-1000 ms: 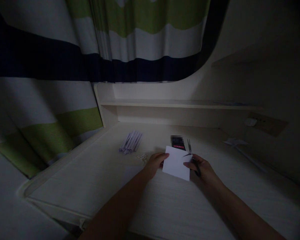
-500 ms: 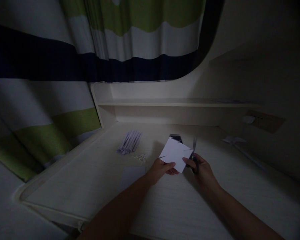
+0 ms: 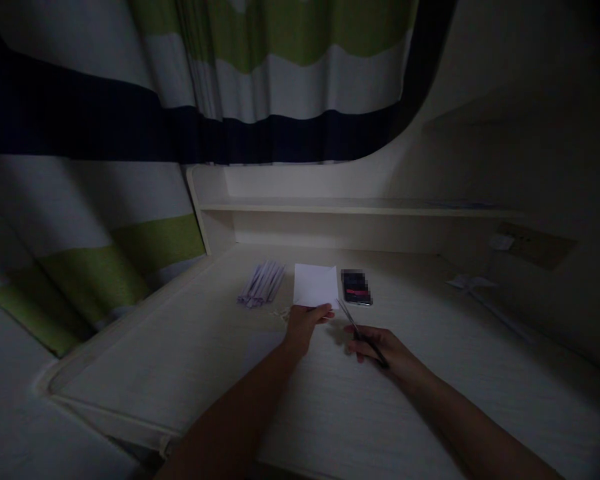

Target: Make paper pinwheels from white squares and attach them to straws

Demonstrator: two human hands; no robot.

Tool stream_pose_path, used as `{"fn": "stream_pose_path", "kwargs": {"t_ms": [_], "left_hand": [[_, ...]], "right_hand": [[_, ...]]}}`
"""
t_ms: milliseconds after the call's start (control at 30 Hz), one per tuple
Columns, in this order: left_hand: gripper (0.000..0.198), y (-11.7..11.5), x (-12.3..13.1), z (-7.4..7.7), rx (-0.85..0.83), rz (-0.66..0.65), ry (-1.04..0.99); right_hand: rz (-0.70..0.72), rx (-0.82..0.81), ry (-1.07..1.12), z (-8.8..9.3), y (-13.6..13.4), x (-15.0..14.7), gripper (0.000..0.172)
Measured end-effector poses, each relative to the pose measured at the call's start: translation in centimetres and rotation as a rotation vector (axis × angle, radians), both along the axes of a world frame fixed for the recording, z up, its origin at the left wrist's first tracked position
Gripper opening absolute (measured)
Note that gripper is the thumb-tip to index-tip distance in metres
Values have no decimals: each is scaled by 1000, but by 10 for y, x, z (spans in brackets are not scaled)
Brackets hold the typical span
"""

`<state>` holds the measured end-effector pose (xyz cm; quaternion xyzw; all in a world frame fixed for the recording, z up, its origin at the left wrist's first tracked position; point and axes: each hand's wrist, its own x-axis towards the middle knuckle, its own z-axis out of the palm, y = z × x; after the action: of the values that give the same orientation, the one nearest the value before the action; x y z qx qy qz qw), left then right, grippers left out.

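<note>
My left hand [image 3: 304, 325] pinches the lower edge of a white sheet of paper [image 3: 315, 285] and holds it upright above the pale wooden desk [image 3: 220, 353]. To its right my right hand [image 3: 380, 348] is closed on a pair of scissors [image 3: 355, 325]. Their blades point up and left toward the paper's lower right corner, and I cannot tell if they touch it. A dark phone [image 3: 356, 287] lies just behind the scissors' tips.
A bundle of thin paper strips [image 3: 261, 283] lies at the left back of the desk, with small paper scraps [image 3: 281, 312] near it. A low shelf [image 3: 350, 208] runs along the back. A striped curtain [image 3: 105, 187] hangs to the left. Crumpled paper [image 3: 467, 283] sits at the right.
My left hand has carried the paper left and raised it upright, uncovering the phone. My right hand with the scissors has dropped lower and swung its blades leftward.
</note>
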<state>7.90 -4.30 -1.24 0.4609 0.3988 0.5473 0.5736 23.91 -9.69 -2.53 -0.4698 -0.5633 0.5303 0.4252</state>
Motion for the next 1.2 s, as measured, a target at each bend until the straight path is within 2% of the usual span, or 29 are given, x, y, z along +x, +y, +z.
{"fn": "stream_pose_path", "kwargs": {"t_ms": [233, 600, 867, 1200], "left_hand": [[22, 0, 0, 2, 12, 95, 23], [17, -8, 5, 5, 53, 0, 118], [15, -9, 5, 6, 33, -6, 135], [15, -8, 6, 6, 1, -8, 144]], "right_hand": [[13, -21, -28, 2, -1, 1, 42], [30, -34, -67, 4, -3, -2, 42], [36, -26, -41, 2, -3, -2, 39], [22, -40, -39, 1, -2, -2, 44]]}}
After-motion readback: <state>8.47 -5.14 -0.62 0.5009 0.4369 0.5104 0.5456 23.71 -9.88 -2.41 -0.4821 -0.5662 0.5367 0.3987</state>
